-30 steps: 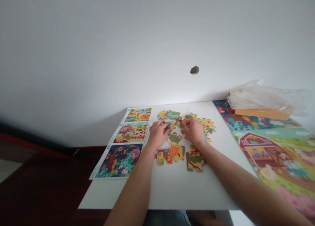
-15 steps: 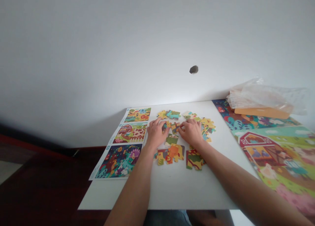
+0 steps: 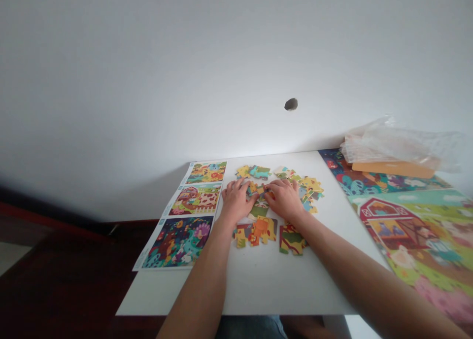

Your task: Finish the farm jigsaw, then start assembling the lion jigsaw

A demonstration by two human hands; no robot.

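Left hand (image 3: 236, 201) and right hand (image 3: 284, 198) half-curled on small colourful cardboard jigsaw pieces (image 3: 256, 188), grip unclear. White paper sheet (image 3: 177, 241) with three printed pictures lies left.

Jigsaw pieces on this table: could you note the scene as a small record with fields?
Left hand: fingers on small multicoloured cardboard jigsaw pieces
Right hand: fingers on the same pieces
Surface: white table
Left of hands: printed paper sheet of three pictures
Right of hands: colourful printed barn picture, clear plastic bag
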